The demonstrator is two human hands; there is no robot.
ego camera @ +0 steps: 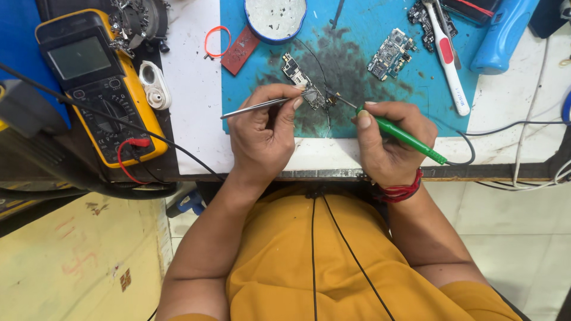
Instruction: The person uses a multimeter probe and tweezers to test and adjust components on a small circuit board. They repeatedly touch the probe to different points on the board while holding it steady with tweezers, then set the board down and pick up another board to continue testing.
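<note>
The left hand (262, 134) is pinching tweezers (256, 107) on a circuit board (304, 83) near the mat's (250, 107) front edge while the right hand (389, 139) is gripping a soldering iron (399, 134), its tip touching the board, seemingly mid-soldering and calling for steadiness.

circuit boards: 3, one (304, 83) under the hands, one (391, 53) apart, one (423, 16) under the toothbrush | toothbrush (447, 54): 1 | multimeter (98, 83): 1 | tweezers (253, 108): 1 | soldering iron (404, 135): 1 | round tin (275, 18): 1
</note>
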